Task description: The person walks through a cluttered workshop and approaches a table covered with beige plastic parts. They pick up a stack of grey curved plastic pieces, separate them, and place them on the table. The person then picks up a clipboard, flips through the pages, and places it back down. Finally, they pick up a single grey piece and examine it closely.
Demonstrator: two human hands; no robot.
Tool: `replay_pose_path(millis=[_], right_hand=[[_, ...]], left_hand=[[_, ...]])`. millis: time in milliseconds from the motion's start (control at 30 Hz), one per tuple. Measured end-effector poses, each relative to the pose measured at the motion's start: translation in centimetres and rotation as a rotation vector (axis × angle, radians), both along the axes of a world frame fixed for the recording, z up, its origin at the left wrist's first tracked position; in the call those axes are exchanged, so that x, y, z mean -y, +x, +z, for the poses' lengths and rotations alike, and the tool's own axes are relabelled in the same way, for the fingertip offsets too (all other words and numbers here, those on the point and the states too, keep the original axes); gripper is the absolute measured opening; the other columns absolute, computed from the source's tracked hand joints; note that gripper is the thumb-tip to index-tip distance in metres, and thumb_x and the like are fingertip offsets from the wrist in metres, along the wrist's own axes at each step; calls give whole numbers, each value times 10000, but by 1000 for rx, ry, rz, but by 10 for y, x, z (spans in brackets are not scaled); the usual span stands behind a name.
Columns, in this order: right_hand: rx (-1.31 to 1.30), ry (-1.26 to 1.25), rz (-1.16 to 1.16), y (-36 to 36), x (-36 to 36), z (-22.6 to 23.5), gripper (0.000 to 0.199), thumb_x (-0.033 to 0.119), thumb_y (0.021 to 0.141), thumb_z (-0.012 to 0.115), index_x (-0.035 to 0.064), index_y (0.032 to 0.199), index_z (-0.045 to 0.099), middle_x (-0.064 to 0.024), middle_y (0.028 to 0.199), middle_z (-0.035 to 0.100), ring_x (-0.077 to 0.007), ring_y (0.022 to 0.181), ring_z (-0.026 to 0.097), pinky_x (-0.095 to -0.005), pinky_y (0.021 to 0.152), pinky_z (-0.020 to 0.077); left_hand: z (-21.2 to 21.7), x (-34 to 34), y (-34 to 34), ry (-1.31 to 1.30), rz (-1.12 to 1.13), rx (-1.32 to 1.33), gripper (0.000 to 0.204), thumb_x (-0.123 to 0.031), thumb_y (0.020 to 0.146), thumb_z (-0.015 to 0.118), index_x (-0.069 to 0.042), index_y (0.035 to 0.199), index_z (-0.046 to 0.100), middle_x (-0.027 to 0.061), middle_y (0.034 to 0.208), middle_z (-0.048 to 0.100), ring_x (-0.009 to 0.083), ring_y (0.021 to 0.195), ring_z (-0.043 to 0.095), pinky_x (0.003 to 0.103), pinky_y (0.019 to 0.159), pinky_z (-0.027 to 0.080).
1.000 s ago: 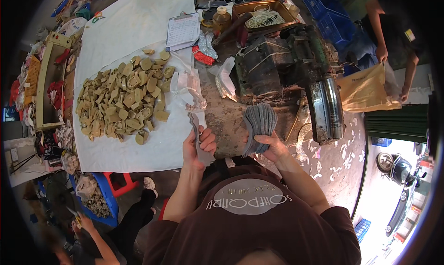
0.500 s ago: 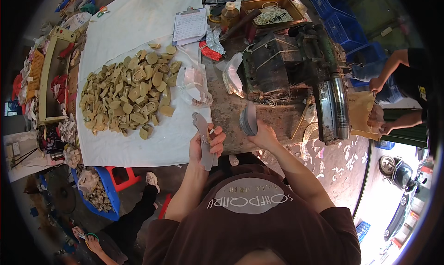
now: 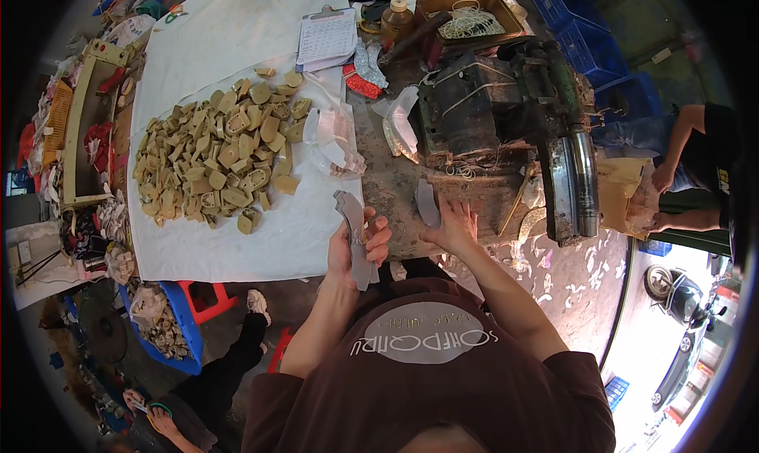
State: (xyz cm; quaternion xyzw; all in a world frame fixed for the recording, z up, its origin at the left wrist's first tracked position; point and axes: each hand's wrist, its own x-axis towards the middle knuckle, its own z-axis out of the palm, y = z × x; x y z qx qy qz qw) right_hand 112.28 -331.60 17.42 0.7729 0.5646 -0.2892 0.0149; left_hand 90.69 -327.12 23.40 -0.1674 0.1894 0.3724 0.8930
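My left hand [image 3: 362, 243] is closed around thin grey curved cut-out pieces [image 3: 349, 209], which stick out above and below the fingers. My right hand [image 3: 452, 228] rests at the table's near edge with its fingers spread. Just beside its fingertips lies another grey curved piece [image 3: 428, 205]; whether more are under it I cannot tell. Beyond my left hand, a stack of pale curved pieces [image 3: 336, 141] lies on the white sheet [image 3: 292, 251]. More pale pieces with a glittery edge [image 3: 402, 121] lie farther off on the bare tabletop.
A big heap of tan heel-shaped blocks [image 3: 213, 149] covers the sheet at left. A heavy dark machine [image 3: 482, 101] stands at right. A clipboard [image 3: 327, 38] and a bottle [image 3: 397, 18] are at the back. Another person's hands [image 3: 662, 176] hold brown paper at far right.
My right hand has let go of its grey stack, and its fingers have spread. A grey piece now lies beside it. My left hand still holds its pieces, slightly shifted.
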Motion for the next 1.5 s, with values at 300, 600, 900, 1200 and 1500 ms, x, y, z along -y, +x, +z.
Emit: replay_pose_path(millis=[300,600,900,1200,1500], right_hand=[[-547,716,89,-27,-4,77,276,98,773,637,49,1035,566,-121,943,579,-302,910,538,-414,788,442],[-743,502,12,-57,-7,112,215,44,730,692,-1,906,576,-115,891,575,-230,799,593,-325,703,488],[-841,393,-92,-50,-6,118,179,32,713,666,-5,863,577,-116,819,579,-221,735,608,-320,680,494],[-1164,195,-283,-41,-1,106,178,41,733,625,-30,889,575,-107,741,610,-186,692,615,-306,646,498],[-789,465,7,-38,6,115,133,64,801,637,-9,893,574,-126,841,561,-237,773,607,-325,700,491]], left_hand=[[1,-4,10,122,-80,-149,303,-285,943,380,-42,1053,524,114,865,501,155,595,418,246,412,363],[30,-1,48,146,-182,-700,324,-356,965,352,-102,1004,549,-3,778,540,91,647,476,255,561,401],[28,4,54,199,-210,-791,320,-345,964,363,-89,985,554,12,825,558,106,687,510,276,594,422],[14,8,54,283,-288,-733,311,-340,952,396,-73,984,551,52,867,582,146,722,566,282,612,469],[34,6,57,234,-373,-656,288,-335,932,422,-87,949,568,6,720,539,95,575,500,215,387,335]])
